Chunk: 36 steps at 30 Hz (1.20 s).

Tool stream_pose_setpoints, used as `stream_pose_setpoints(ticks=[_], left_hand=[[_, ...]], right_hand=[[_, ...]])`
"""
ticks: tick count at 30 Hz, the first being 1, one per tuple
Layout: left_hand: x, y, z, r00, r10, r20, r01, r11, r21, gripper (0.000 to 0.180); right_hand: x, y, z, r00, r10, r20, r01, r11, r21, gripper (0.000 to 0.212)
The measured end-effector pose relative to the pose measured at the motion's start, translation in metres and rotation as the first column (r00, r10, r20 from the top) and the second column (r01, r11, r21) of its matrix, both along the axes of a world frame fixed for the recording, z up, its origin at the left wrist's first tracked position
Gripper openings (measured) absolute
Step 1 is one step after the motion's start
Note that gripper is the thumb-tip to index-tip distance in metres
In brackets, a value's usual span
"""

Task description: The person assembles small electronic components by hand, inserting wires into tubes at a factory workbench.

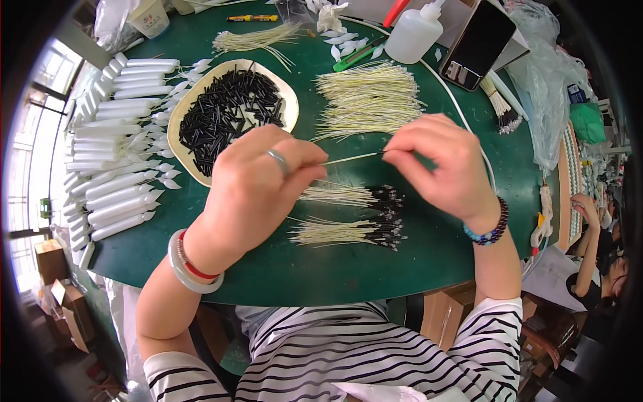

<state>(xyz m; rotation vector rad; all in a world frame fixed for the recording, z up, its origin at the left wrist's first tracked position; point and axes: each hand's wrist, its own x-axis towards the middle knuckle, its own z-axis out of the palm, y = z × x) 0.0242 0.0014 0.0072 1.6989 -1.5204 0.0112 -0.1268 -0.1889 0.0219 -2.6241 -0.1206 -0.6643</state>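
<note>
Head view: left hand [251, 184] and right hand [445, 164] grip one pale wire [351, 158] over bare green table [429, 258].

A dish [179, 127] of short tubes [228, 110] sits left on the table [375, 268]. Loose wires [368, 100] lie right of it. Two bundles [351, 214] lie nearer, before them.

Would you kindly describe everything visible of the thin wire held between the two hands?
The wire is a thin, pale yellowish strand, straight and nearly level above the green table. The left hand pinches one end; the right hand grips the other, where a dark tip shows. It hangs clear of the finished bundles below.
</note>
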Motion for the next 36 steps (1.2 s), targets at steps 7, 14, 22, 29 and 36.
stream_pose_setpoints(ticks=[7,14,22,29,36], left_hand=[[-0.005,-0.005,0.0,0.993,-0.079,-0.089,0.083,0.996,0.043,0.012],[-0.008,-0.011,-0.002,0.997,-0.055,-0.055,0.058,0.997,0.058,0.01],[-0.004,-0.009,-0.015,0.968,-0.104,0.23,0.051,0.973,0.227,0.009],[0.023,-0.005,0.006,0.984,0.127,0.123,-0.134,0.989,0.054,0.008],[0.053,0.003,0.002,0.968,0.179,0.177,-0.229,0.919,0.321,0.008]], right_hand=[[0.003,0.017,-0.009,0.999,0.037,-0.023,-0.034,0.989,0.143,0.012],[0.003,0.024,-0.014,1.0,-0.029,-0.006,0.029,0.99,0.14,0.012],[0.008,-0.012,-0.014,0.983,-0.14,-0.12,0.149,0.987,0.062,0.029],[0.009,-0.017,-0.027,0.973,-0.231,-0.011,0.227,0.963,-0.145,0.015],[0.012,-0.012,-0.019,0.963,-0.268,0.031,0.269,0.939,-0.213,0.015]])
